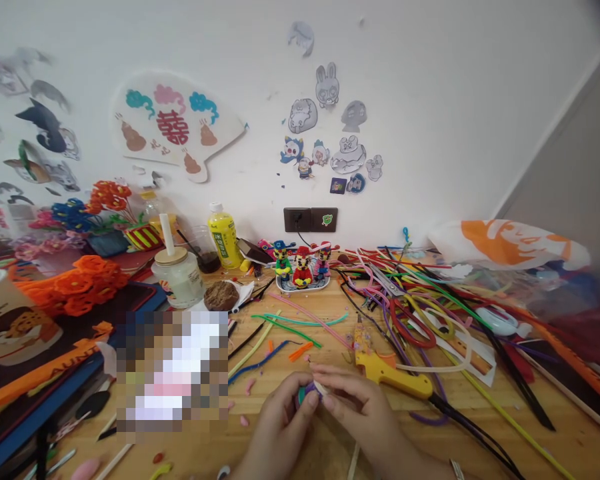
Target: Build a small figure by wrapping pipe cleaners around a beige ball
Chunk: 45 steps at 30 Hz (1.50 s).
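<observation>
My left hand [280,420] and my right hand [360,407] meet low in the middle, just above the wooden table. Between their fingertips is a small purple and teal craft piece [303,395] with a whitish part on the right side; fingers hide most of it, so its exact kind is unclear. Both hands are closed around it. Right of my right hand lies a yellow glue gun [400,375]. Beyond the hands, green, blue and yellow pipe cleaners [293,330] lie scattered, with a short orange piece [300,352] close by.
Three small figures [303,267] stand on a dish at the back. A tangle of pipe cleaners, with red-handled scissors [413,323], covers the right side. On the left are a yellow-labelled bottle [223,237], a glass jar [179,283], a paper cup [15,327] and orange pipe-cleaner flowers [75,287].
</observation>
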Available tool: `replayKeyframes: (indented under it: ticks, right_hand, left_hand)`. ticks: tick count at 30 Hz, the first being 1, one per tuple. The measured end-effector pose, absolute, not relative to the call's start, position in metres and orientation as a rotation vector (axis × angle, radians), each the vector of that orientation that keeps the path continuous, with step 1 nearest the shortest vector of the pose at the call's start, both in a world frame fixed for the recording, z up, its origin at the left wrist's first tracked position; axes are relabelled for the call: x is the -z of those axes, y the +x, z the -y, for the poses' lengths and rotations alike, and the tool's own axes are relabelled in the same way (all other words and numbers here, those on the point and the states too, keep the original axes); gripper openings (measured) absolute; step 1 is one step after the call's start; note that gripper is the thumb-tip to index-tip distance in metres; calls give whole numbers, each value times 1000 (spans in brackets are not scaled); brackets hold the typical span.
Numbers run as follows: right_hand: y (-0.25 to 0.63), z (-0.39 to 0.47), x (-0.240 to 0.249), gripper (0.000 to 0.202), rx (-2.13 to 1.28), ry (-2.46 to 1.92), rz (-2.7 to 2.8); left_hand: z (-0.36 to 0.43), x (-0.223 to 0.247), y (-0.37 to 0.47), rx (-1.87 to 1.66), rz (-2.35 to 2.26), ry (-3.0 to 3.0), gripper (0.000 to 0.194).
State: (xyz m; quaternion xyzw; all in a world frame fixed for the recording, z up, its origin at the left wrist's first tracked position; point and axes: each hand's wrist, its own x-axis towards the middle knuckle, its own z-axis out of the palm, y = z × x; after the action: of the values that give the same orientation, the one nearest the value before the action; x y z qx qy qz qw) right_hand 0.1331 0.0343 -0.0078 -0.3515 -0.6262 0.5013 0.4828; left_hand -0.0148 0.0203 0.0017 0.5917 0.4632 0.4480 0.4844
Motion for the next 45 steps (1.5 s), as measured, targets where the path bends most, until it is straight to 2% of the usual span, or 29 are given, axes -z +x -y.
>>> replayKeyframes:
  ticks: [5,15,22,27,31,39,45]
  right_hand:
    - [134,-36,0,25,-1203,-855,1505]
    - [139,-38,5,41,-1175,-1155,1203]
    - [143,-37,-4,32,-1054,-1159,1416]
    - [141,-34,6,36,-1159,-993,1571]
    - [141,-33,18,37,-1222,-893,1616]
    - [138,-36,15,33,-1139,-1011,1645]
    - [137,-38,7,24,-1055,-1101,1622]
  left_hand:
    - [-21,1,-17,-1066,-1186,1519,17]
    - [-22,-7,-20,-1125,-1193,1422,17]
    - [-20,6,-23,-1147,-1203,1382,17]
    - [-22,9,-22,-1163,-1138,1383,14]
    - [-26,13,-21,-1172,-1046,1343,25]
    - [-19,9,-24,-1101,-1288,1603,20]
    - [-13,-2,-21,-1050,-1184,1503,31]
